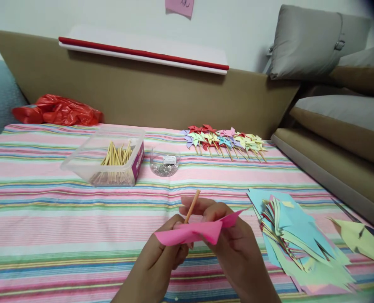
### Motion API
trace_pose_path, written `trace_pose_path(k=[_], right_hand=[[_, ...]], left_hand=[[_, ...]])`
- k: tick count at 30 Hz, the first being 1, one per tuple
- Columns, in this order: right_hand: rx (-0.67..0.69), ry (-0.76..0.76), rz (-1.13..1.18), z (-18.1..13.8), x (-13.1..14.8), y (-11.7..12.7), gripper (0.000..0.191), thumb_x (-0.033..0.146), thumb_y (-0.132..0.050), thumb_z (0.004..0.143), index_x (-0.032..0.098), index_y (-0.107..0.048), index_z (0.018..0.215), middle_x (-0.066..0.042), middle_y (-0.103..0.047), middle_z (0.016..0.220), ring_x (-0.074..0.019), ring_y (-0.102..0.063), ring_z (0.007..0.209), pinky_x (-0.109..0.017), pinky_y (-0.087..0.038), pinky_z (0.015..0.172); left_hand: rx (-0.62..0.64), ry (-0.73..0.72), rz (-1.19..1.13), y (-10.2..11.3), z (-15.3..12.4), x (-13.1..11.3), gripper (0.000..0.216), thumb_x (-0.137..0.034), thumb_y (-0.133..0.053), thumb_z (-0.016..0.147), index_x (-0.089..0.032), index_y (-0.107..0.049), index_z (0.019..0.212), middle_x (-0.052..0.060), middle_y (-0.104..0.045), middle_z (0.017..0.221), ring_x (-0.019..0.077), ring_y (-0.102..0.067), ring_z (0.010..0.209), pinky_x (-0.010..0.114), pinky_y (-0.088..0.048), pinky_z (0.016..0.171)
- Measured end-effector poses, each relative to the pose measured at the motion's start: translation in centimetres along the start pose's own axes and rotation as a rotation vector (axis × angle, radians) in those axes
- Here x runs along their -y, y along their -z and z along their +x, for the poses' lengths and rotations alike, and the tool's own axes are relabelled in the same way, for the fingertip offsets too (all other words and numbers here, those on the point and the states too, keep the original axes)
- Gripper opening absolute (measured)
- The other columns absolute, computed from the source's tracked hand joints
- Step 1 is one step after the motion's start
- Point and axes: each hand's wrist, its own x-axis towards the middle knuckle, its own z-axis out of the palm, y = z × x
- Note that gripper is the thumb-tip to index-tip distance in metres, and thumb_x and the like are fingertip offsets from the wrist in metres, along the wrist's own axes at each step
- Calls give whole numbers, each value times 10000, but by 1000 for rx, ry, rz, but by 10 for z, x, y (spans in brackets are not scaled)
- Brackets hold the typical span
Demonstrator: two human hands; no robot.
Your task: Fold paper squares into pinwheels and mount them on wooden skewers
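Both my hands meet low in the middle of the view, over a striped cloth. My left hand (pixel 161 256) is closed, pinching the near edge of a folded pink paper piece (pixel 193 231). My right hand (pixel 234 248) is closed on the same pink paper from the right, fingers curled over its top. A thin wooden stick (pixel 192 206) rises slanted from between the fingers, behind the paper. Which hand grips the stick I cannot tell.
A clear plastic box of wooden sticks (pixel 111 162) and a small clear cup of pins (pixel 164 162) stand ahead. Finished paper pinwheels (pixel 226 141) lie in a row farther back. Cut coloured paper (pixel 295 240) is stacked at right. A red plastic bag (pixel 57 110) lies far left.
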Motion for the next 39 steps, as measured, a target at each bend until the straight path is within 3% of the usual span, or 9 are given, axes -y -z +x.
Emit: trace_pose_path(k=[3,5,8,11,15,21,28,39], right_hand=[[7,88,-176,-3,3,-5,83,320,-641,941,248,-678,924,-91,-700,1231,-268,-627,1221,-400,-555,929],[35,158,-301,-4,4,-6,83,313,-610,960,258,-672,958,-90,-706,1208,-265,-623,1224,-383,-561,894],[63,263,-416,-4,5,-8,86,278,-568,983,284,-646,1018,-58,-731,1118,-239,-646,1178,-384,-550,903],[41,357,-526,-1,6,-9,88,241,-568,975,285,-635,1012,-27,-749,994,-217,-697,1053,-391,-537,918],[6,436,-592,0,8,-12,74,259,-596,945,289,-656,975,-6,-760,921,-219,-728,912,-399,-537,893],[-24,425,-587,-3,8,-16,156,221,-600,913,332,-691,970,-1,-771,909,-270,-720,924,-442,-514,863],[-34,376,-572,-4,8,-15,170,237,-604,904,350,-703,983,5,-776,926,-287,-710,959,-463,-488,889],[-13,359,-495,-3,8,-13,122,343,-606,924,347,-707,991,-2,-779,921,-274,-710,934,-473,-479,938]], left_hand=[[-84,64,-65,2,3,9,429,-584,-617,882,-197,-518,724,-53,-349,608,97,-252,542,248,-244,493],[-124,103,-136,2,11,16,498,-633,-728,750,-203,-489,671,-58,-334,579,96,-273,535,249,-268,492],[-156,99,-235,-3,29,19,531,-592,-812,641,-217,-438,607,-58,-323,553,104,-326,532,255,-313,495],[-141,85,-287,-8,42,12,471,-452,-812,673,-222,-410,584,-42,-357,559,123,-397,549,273,-378,522],[-163,38,-240,-6,36,-3,294,-305,-723,754,-223,-473,623,-9,-435,604,151,-471,576,301,-434,561],[-213,36,-40,9,16,-12,120,-187,-656,754,-229,-555,705,23,-522,642,195,-534,597,325,-416,533],[-322,21,-36,-6,23,-2,192,-243,-663,721,-239,-487,645,34,-485,615,238,-553,606,370,-404,524],[-170,114,-51,-2,32,2,309,-315,-724,734,-227,-446,630,8,-409,553,203,-516,567,339,-411,510]])
